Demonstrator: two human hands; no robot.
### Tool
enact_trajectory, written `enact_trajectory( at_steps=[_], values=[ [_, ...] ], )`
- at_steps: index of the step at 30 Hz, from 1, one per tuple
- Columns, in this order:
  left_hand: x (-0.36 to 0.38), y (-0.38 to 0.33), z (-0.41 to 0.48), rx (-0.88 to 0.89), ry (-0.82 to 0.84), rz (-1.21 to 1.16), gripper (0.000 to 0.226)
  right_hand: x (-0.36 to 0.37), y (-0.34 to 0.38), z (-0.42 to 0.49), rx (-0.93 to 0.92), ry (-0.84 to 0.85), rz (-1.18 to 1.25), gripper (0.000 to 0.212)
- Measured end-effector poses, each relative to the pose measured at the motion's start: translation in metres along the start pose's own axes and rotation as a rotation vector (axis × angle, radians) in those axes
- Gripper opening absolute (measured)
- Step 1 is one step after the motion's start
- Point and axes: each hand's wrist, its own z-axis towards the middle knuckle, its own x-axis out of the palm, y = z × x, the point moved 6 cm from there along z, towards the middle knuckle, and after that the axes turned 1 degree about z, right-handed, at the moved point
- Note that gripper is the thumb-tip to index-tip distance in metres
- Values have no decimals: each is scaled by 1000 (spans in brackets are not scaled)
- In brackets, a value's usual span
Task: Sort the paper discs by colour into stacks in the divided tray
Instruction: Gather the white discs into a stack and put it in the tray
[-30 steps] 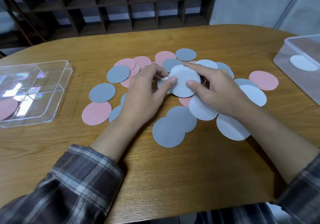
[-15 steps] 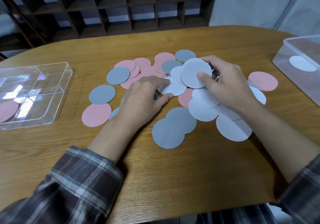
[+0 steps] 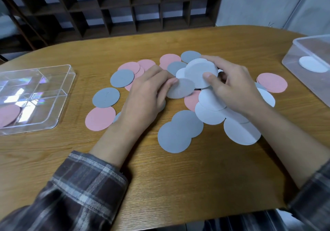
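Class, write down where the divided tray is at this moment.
In the head view, the divided tray sits at the far left of the table; nearest on its right lie a grey disc and a pink disc.

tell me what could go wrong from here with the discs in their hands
The right hand grips the white stack with thumb and fingertips only, so it may fan out or slip as the left hand adds its pale disc. That disc looks greyish in shadow, so it could be missorted. Either wrist might drag the overlapping grey discs below.
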Motion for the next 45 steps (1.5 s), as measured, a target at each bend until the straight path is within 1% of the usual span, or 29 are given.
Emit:
enact_trajectory(
  at_steps=[4, 7, 8, 10, 12, 13, 16, 18, 22, 24, 26, 28, 35, 40, 45],
  values=[
    [1, -1, -1, -72, -7, -82, 13, 7, 5, -3, -4, 60, 45, 44],
    [5, 2, -4, -175, -2, -131, 6, 12, 7, -5, -2, 126, 96, 44],
    [6, 3, -5, -220, -5, -158, 6, 13, 8, -6, -5, 137, 105, 43],
    [8, 4, -6, -290, -4, -207, 20, 14, 9, -7, -23, 150, 111, 42],
    [9, 5, -6, -313, 11, -223, 33, 15, 12, -8, -38, 170, 88, 41],
    [10, 5, -6, -315, 17, -217, 35, 16, 14, -9, -44, 178, 62, 41],
    [11, 6, -6, -311, 15, -192, 30, 17, 17, -8, -76, 176, -59, 49],
    [10, 4, -7, -287, 3, -165, 29, 19, 18, -8, -98, 167, -96, 50],
    [9, 5, -5, -227, 5, -68, 30, 19, 17, -9, -131, 133, -88, 31],
    [12, 9, -4, -218, 69, -20, 34, 16, 14, -7, -113, 114, -68, 29],
    [19, 13, -7, -215, 199, 36, 41, 13, 10, -6, -87, 85, -44, 26],
    [23, 15, -10, -230, 271, 69, 41, 10, 8, -4, -65, 58, -25, 24],
    [23, 28, -10, -274, 258, 97, 42, 6, 7, -3, -47, 16, -41, 25],
    [19, 22, -8, -231, 263, 48, 44, 2, 8, -2, -59, -28, -38, 27],
    [13, 13, -7, -172, 198, 108, 45, 0, 7, -2, -61, -31, -36, 34]
  ],
)
